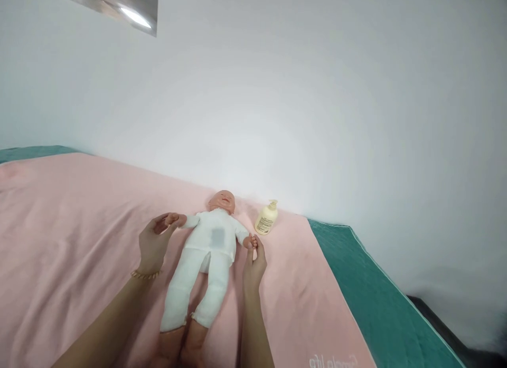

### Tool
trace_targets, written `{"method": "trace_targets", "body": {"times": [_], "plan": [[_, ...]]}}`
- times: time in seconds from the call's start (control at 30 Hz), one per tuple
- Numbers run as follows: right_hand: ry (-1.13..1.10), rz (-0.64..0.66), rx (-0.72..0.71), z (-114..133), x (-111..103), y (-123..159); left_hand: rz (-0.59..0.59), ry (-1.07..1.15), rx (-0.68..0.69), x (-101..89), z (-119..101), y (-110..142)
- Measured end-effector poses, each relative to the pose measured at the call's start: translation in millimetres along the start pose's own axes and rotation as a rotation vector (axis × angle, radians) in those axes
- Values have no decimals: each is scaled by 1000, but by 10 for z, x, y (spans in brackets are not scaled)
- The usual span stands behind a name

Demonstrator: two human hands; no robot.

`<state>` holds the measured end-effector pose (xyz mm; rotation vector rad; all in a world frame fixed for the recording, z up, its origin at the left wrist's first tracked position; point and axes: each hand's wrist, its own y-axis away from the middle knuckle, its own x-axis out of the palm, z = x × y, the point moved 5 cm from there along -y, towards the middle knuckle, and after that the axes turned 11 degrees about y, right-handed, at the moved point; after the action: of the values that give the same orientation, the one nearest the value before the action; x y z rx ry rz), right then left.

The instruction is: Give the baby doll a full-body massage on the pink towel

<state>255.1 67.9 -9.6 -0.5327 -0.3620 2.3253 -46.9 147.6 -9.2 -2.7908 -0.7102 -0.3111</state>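
Note:
A baby doll with a white cloth body lies on its back on a pink blanket, its head toward the wall. My left hand, with a beaded bracelet on the wrist, is closed on the doll's hand at the left. At the right, my right hand pinches the doll's other hand between thumb and fingers. Both doll arms are stretched out to the sides. A pale yellow pump bottle stands just beyond my right hand, beside the doll's head and shoulder.
Green fabric shows past the blanket's right edge, with more at the far left. A white wall rises directly behind the blanket. Overhead at the upper left hangs a shiny panel with bright reflections.

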Motion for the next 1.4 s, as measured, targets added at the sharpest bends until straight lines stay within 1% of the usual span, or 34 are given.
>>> {"method": "trace_targets", "body": {"times": [0.07, 0.1, 0.2, 0.3, 0.37, 0.47, 0.6, 0.77, 0.9, 1.03, 1.17, 1.3, 1.4], "plan": [[-8, 1, -32, 14, 107, -171, -22, 123, -65, 195, 23, -157], [-13, -1, -49, 10, 162, -252, -28, 139, -83, 285, 34, -238], [-18, -33, -86, -54, 310, -486, -16, 133, -101, 505, 82, -466], [-24, -49, -115, -165, 456, -723, 34, 109, -121, 667, 180, -648], [-55, -32, -137, -236, 562, -885, 73, 77, -140, 758, 275, -752], [-112, 32, -150, -326, 731, -1122, 111, 0, -171, 875, 455, -901], [-133, 140, -117, -442, 957, -1414, 172, -116, -179, 1010, 676, -1079], [-125, 226, -43, -609, 1184, -1642, 290, -266, -127, 1127, 794, -1212], [-114, 249, -1, -681, 1255, -1669, 338, -340, -108, 1163, 808, -1247], [-113, 242, -1, -632, 1204, -1599, 324, -326, -78, 1162, 736, -1210], [-115, 195, -58, -462, 1073, -1454, 232, -300, -9, 1114, 558, -1088], [-100, 92, -174, -221, 906, -1234, 122, -241, 144, 1029, 314, -896], [-105, 40, -195, -67, 791, -1030, 62, -241, 232, 912, 157, -730]]}}
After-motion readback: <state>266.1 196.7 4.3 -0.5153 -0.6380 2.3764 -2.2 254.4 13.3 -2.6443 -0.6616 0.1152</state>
